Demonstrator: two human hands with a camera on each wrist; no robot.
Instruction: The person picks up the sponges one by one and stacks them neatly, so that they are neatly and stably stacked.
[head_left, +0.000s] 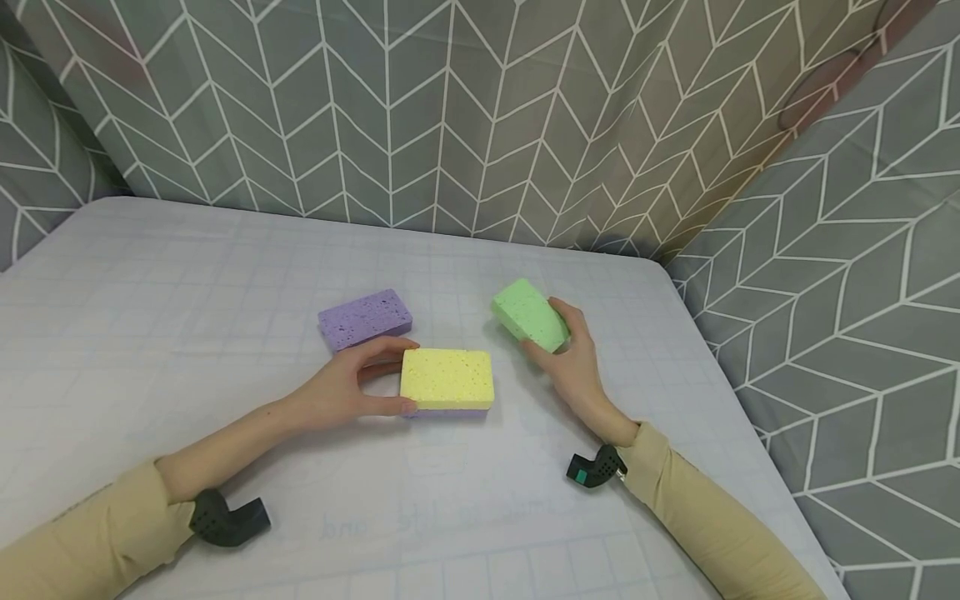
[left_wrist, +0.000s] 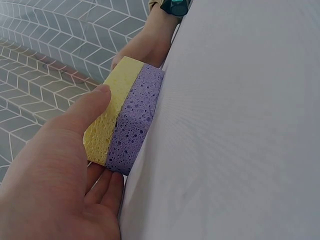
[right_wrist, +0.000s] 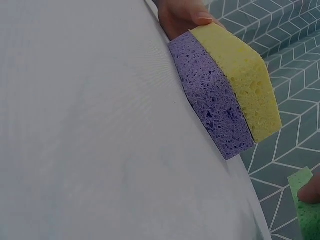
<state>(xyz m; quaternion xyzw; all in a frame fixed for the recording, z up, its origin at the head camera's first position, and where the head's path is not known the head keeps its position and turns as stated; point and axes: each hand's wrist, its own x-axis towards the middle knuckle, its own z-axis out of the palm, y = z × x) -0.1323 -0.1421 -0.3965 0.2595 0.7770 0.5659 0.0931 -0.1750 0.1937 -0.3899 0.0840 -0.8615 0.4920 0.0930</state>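
A yellow sponge (head_left: 447, 377) lies flat on top of a purple sponge (head_left: 453, 413), edges roughly lined up. My left hand (head_left: 348, 387) pinches the yellow sponge at its left end, thumb on the near side and fingers on the far side. In the left wrist view the thumb (left_wrist: 95, 102) presses on the yellow layer. To the right, my right hand (head_left: 573, 375) holds a green sponge (head_left: 529, 312), tilted, between thumb and fingers. Only a corner of the green sponge (right_wrist: 301, 210) shows in the right wrist view. A second purple sponge (head_left: 367, 319) lies behind my left hand.
The table (head_left: 187, 275) is covered with a white cloth with faint grid lines. Grey chevron-patterned curtains (head_left: 420, 108) stand behind it and along the right side. Black cameras (head_left: 228, 518) sit at both wrists.
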